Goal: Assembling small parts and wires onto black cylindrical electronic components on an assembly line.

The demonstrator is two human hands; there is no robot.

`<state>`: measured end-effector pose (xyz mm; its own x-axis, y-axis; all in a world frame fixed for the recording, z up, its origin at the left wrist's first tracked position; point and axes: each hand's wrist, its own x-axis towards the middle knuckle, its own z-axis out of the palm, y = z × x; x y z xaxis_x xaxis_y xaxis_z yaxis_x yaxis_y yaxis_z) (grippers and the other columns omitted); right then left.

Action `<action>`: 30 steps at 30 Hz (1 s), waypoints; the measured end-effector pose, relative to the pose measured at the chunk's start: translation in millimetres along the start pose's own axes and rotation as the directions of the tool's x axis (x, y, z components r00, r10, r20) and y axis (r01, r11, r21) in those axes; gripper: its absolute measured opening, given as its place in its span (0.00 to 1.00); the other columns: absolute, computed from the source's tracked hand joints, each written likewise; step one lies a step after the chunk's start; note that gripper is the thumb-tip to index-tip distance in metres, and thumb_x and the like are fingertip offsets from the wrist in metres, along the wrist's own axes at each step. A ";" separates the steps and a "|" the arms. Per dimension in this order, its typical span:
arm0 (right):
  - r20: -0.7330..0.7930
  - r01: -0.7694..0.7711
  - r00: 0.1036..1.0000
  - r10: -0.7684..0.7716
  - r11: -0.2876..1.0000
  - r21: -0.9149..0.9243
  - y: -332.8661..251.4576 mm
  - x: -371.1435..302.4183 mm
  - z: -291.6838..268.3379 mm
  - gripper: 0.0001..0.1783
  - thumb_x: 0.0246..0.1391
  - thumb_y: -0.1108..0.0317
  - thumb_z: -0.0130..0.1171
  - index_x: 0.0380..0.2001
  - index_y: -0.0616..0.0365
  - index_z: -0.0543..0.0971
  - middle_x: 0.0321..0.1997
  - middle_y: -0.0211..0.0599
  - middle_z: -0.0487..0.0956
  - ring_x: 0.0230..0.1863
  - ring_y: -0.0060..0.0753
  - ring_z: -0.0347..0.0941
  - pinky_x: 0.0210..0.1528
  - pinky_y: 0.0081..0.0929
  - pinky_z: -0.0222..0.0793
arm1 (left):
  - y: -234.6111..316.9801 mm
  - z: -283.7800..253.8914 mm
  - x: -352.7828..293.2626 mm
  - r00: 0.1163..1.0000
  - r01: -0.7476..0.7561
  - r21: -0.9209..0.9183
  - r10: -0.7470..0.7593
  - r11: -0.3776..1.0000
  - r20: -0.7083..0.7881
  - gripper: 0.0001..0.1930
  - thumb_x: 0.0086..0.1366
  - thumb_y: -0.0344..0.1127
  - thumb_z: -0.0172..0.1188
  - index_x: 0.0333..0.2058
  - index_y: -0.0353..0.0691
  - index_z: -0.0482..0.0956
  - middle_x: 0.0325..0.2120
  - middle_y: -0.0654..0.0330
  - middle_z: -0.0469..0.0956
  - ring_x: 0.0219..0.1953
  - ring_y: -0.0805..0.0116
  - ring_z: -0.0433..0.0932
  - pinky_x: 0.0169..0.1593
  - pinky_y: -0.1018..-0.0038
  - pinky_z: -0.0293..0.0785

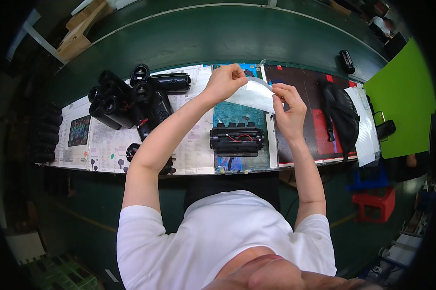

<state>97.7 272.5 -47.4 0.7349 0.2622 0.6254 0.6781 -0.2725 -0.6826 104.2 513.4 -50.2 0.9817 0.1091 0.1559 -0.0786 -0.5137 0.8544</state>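
Observation:
A curved, pale, translucent strip [260, 82] spans the gap between my hands. My left hand [224, 83] pinches its left end between thumb and fingertips. At its other end, the thumb and fingers of my right hand [290, 111] close on the edge. Just under the strip is a silvery-white sheet [251, 96]; I cannot tell whether the two are joined. Nearer to me, a black half-open cylindrical housing [237, 139] lies sideways on the blue-green mat [222, 115], with red wires showing along its middle.
Black cylinders [112, 106] are heaped at the left, with a row of others [48, 135] at the far left edge. On the right lie a black mesh bag [341, 116] and white sheets [365, 130] beside a bright green panel [401, 101]. A red stool [375, 203] stands below.

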 end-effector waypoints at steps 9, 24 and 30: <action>0.024 -0.142 0.990 0.140 0.958 0.251 27.9 3.7 9.7 0.10 0.62 0.78 0.64 0.45 0.63 0.87 0.51 0.37 0.86 0.47 0.24 0.82 0.47 0.23 0.78 | 15.8 -18.3 13.6 0.999 -0.028 0.071 0.026 0.997 0.036 0.13 0.59 0.43 0.71 0.32 0.37 0.87 0.29 0.53 0.87 0.34 0.60 0.86 0.43 0.66 0.79; 0.140 -0.234 0.972 0.191 0.871 0.432 -1.7 -1.5 11.1 0.10 0.66 0.81 0.60 0.47 0.67 0.86 0.54 0.40 0.83 0.51 0.27 0.81 0.56 0.27 0.81 | 33.8 -33.0 -2.1 0.994 -0.019 0.102 0.008 0.995 0.108 0.14 0.63 0.43 0.73 0.35 0.36 0.87 0.31 0.56 0.87 0.35 0.67 0.83 0.42 0.69 0.78; 0.197 -0.258 0.964 0.178 0.800 0.542 -13.7 -4.8 5.7 0.08 0.66 0.80 0.62 0.45 0.66 0.87 0.52 0.39 0.85 0.50 0.26 0.81 0.55 0.26 0.79 | 54.4 -60.2 -40.8 0.991 -0.100 0.162 0.083 0.982 0.108 0.12 0.60 0.41 0.69 0.31 0.36 0.86 0.27 0.55 0.86 0.31 0.63 0.84 0.40 0.65 0.78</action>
<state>84.8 280.3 -43.3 0.8273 0.3868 0.4074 0.3480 0.2163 -0.9122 49.5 532.3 19.8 0.9847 -0.0269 0.1720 -0.1476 -0.6533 0.7426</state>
